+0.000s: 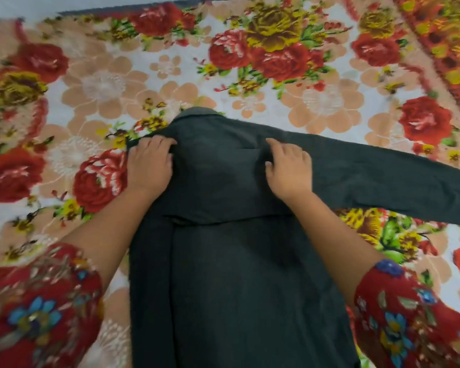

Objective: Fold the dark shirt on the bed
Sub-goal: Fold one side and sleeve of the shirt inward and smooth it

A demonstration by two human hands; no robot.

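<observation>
Two hands are on the dark shirt [231, 261], which lies collar-away on the flowered bedspread [104, 83]. The right hand [287, 166] presses by the shoulder with loose, spread fingers. The left hand [149, 160] sits on the other shoulder's edge, fingers bent; gripping or just pressing, I can't tell. The long sleeve [383, 179] stretches out right, unfolded. Pin that shoulder line, then bring it across flat. The person's red cuffs [37, 301] hang close and could drag the cloth.
</observation>
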